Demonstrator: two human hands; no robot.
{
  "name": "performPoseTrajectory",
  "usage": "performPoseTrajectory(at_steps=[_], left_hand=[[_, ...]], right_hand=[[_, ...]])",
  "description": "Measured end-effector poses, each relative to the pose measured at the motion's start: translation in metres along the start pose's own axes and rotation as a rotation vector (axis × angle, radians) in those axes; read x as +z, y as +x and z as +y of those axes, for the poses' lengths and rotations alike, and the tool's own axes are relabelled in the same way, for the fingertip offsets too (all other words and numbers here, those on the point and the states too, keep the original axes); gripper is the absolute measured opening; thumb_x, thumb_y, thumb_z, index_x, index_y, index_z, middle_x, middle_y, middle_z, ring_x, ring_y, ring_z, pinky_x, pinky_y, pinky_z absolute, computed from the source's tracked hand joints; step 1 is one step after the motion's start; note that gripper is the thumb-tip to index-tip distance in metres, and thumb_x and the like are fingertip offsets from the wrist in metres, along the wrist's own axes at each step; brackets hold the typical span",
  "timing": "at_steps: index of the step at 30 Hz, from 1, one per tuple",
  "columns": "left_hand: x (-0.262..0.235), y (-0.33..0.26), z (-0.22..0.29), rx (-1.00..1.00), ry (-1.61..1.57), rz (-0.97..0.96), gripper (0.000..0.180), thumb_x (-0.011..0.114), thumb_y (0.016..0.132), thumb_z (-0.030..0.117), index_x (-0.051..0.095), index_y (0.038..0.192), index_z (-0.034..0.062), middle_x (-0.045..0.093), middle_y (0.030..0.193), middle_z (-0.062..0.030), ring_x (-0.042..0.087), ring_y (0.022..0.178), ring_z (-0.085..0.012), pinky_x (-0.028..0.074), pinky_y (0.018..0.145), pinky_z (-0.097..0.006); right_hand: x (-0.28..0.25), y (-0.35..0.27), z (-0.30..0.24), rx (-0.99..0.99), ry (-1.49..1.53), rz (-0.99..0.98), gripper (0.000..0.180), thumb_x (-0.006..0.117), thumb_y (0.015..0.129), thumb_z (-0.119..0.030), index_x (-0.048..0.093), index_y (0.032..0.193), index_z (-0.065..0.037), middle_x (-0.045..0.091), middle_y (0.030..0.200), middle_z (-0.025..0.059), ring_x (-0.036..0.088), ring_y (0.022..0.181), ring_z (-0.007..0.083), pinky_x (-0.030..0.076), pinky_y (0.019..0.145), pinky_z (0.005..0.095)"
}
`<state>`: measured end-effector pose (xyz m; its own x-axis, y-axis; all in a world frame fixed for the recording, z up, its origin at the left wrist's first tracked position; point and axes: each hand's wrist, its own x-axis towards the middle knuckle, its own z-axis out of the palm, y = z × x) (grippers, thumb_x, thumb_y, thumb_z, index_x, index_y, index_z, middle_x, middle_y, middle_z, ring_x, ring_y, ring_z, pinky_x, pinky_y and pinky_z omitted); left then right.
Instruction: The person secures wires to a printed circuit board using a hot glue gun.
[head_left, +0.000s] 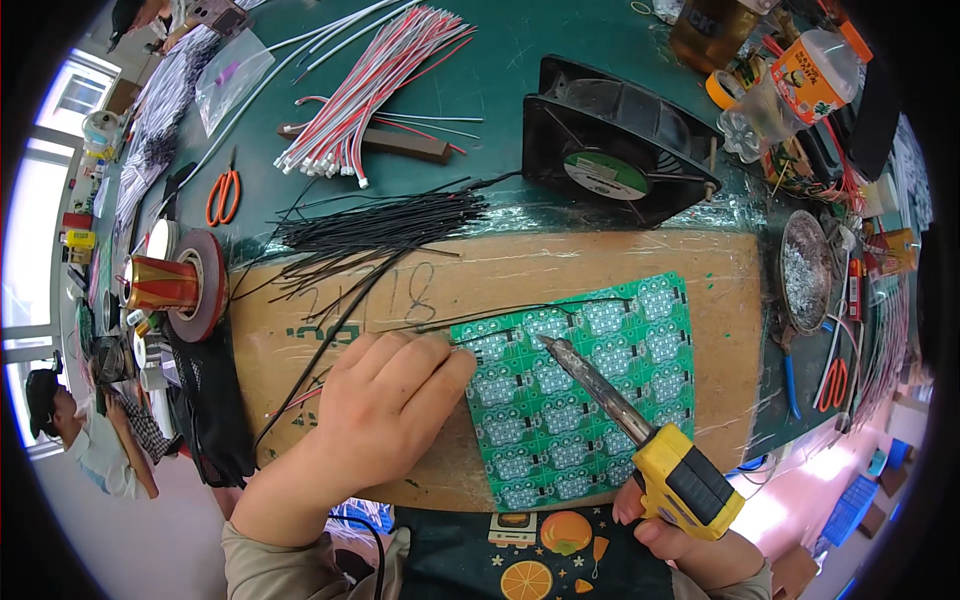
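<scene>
Green bench top (490,60) was cluttered around the edges, w/ a tan work board (725,330) in front of the person. Green PCB panel (562,412) lay on it, right of ctr, slightly askew, grid of repeated small circuits.

R hand (660,532) was closed round the handle of a yellow-&-black soldering iron (688,482); tip at upper part of panel, touching or just above, couldn't tell. L hand (392,405) sat at panel's upper L edge, fingers bent & close together; tips hidden, so couldn't tell if they pinched a thin black wire (500,317) that ran from near them across the top row.

Step, my read: wire being soldered to a top-row pad. Next move called for L hand steady, wire end on pad, brief heat, then a clean lift.

Containers: round dish (786,285) at R, silvery-grey crumbly stuff (806,262) in it. Clear plastic bottle (815,75) w/ orange label, upper R, contents unclear. Amber-brown jar (715,38) behind, contents not clear either. Clear bag (250,75) upper L, small purple item (228,72) showing. Red-&-gold can (160,283) beside a reel (208,280) at L; inside not visible.
</scene>
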<state>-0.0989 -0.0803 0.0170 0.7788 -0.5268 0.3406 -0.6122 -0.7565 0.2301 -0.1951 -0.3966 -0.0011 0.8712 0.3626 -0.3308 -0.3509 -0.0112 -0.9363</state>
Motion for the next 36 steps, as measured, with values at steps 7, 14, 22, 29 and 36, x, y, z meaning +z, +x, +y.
performPoseTrajectory(at_steps=[7, 14, 22, 29, 36], left_hand=[[-0.012, -0.002, -0.008, 0.035, 0.1, -0.014, 0.03, 0.059, 0.07, 0.013, 0.063, 0.098, 0.0034, 0.058, 0.091, -0.007, 0.058, 0.076, -0.0212, 0.045, 0.065, -0.032], [-0.013, 0.044, -0.061, 0.09, 0.195, 0.184, 0.024, 0.065, 0.066, 0.003, 0.065, 0.09, 0.0059, 0.061, 0.087, -0.0049, 0.06, 0.078, -0.0231, 0.047, 0.068, -0.034], [0.014, 0.048, -0.077, -0.116, 0.023, 0.221, 0.016, 0.07, 0.075, 0.012, 0.066, 0.09, 0.009, 0.064, 0.086, -0.0049, 0.06, 0.083, -0.0243, 0.046, 0.075, -0.037], [-0.02, 0.038, -0.136, -0.349, 0.454, 0.458, 0.013, 0.066, 0.082, 0.01, 0.066, 0.093, 0.005, 0.065, 0.091, -0.0104, 0.061, 0.087, -0.0287, 0.048, 0.076, -0.039], [-0.025, 0.027, -0.134, -0.574, 0.311, 0.274, 0.019, 0.064, 0.081, 0.009, 0.067, 0.1, 0.0059, 0.064, 0.078, -0.0106, 0.062, 0.071, -0.0266, 0.048, 0.069, -0.037]], right_hand=[[0.005, -0.004, 0.005, -0.034, -0.034, 0.001, 0.027, 0.077, 0.078, -0.031, 0.062, 0.085, -0.009, 0.063, 0.075, 0.0027, 0.064, 0.067, 0.0182, 0.051, 0.058, 0.0284], [0.014, 0.004, 0.005, -0.045, 0.294, 0.055, 0.029, 0.076, 0.08, -0.025, 0.06, 0.087, -0.002, 0.058, 0.074, 0.0043, 0.059, 0.066, 0.0145, 0.049, 0.057, 0.0276], [0.01, -0.007, 0.005, -0.014, 0.33, 0.06, 0.03, 0.076, 0.08, -0.026, 0.058, 0.09, -0.004, 0.056, 0.077, 0.004, 0.056, 0.071, 0.0144, 0.049, 0.063, 0.0284], [0.01, -0.007, -0.005, 0.011, 0.35, 0.087, 0.032, 0.076, 0.079, -0.027, 0.057, 0.093, -0.006, 0.055, 0.079, 0.0029, 0.055, 0.074, 0.0145, 0.049, 0.067, 0.0305], [0.012, -0.008, -0.013, 0.013, 0.335, 0.066, 0.031, 0.075, 0.08, -0.027, 0.055, 0.09, -0.007, 0.052, 0.077, 0.0016, 0.053, 0.073, 0.0138, 0.048, 0.068, 0.0306]])
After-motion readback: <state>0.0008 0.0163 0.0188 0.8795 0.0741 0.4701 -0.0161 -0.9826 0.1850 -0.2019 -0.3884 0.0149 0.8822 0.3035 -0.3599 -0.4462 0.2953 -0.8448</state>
